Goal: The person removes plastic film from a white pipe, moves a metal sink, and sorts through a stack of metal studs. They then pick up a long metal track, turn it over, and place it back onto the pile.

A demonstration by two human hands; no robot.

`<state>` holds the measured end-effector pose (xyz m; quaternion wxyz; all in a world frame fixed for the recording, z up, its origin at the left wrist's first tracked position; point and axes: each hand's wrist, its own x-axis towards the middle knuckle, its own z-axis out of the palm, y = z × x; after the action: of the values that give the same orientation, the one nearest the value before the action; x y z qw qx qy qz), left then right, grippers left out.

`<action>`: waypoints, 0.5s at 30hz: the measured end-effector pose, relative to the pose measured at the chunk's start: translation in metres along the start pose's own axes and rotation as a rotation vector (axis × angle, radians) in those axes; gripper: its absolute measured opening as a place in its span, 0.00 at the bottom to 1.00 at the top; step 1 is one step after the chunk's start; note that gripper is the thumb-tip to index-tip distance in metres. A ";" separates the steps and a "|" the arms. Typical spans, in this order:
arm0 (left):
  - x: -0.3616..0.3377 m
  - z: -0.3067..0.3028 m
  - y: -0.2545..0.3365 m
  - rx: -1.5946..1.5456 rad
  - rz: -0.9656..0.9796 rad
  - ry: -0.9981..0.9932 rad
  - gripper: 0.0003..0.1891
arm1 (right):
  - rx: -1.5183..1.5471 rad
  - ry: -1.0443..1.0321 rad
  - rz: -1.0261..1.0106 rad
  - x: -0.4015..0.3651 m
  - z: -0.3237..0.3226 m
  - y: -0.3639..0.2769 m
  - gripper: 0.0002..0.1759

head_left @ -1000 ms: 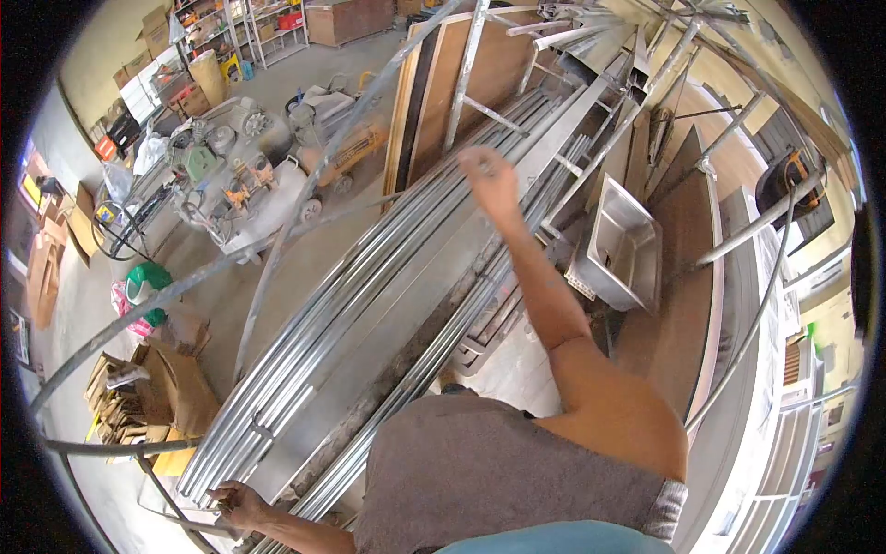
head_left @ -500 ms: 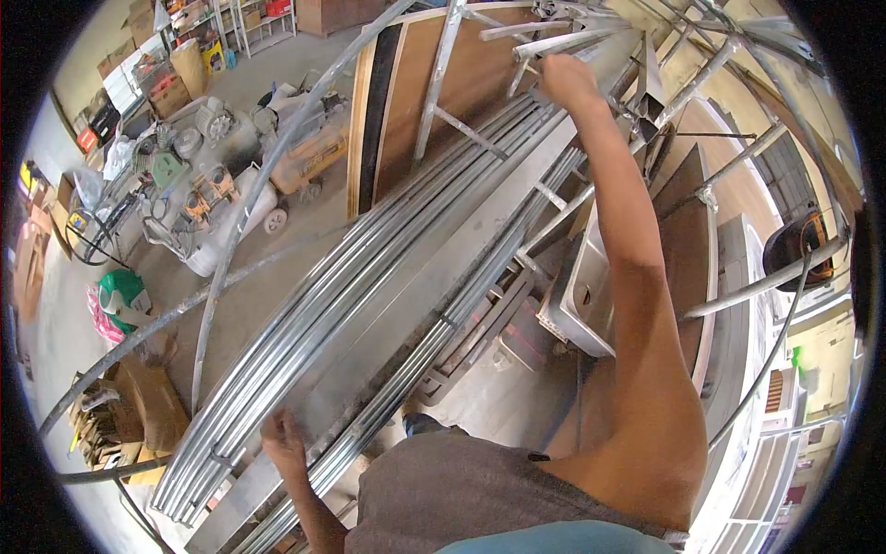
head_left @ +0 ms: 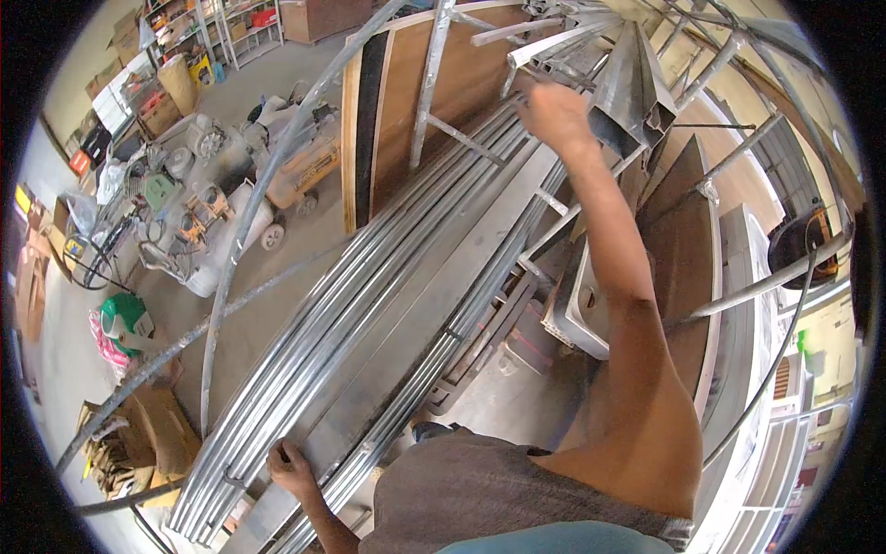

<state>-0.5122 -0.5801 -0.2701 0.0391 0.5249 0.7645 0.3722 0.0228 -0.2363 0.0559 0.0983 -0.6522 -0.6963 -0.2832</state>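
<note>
right hand: lowered along steel tubes | left hand: slid back toward near end

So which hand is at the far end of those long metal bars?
The right hand, arm stretched full out; the left hand rests on the metal bars at their near end.

Left of the right fingers, leaning upright: a broad brown wooden board. Further left, on the grey concrete floor: a white-tanked air compressor on small wheels. Left of the left fingers: crumpled brown cardboard boxes. Above those: a green round plastic container. Below the right fingers, tipped on edge: a shiny stainless-steel sink basin. Far back: metal shelving with boxes.
</note>
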 end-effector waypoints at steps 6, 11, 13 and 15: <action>0.010 0.008 -0.016 0.059 -0.171 -0.006 0.13 | 0.064 0.191 -0.093 0.083 0.050 -0.011 0.23; 0.009 0.008 -0.017 0.121 -0.111 0.004 0.13 | -0.092 -0.217 0.146 0.111 0.063 0.023 0.16; 0.009 0.009 -0.019 0.112 -0.124 -0.001 0.13 | -0.090 -0.190 0.173 0.101 0.047 0.028 0.14; 0.014 0.001 0.002 0.097 -0.114 0.009 0.13 | -0.075 -0.162 0.202 0.088 0.034 0.028 0.12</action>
<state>-0.5164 -0.5673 -0.2645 0.0311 0.4802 0.8104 0.3341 0.0462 -0.1434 0.0798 0.0455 -0.7428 -0.6218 -0.2442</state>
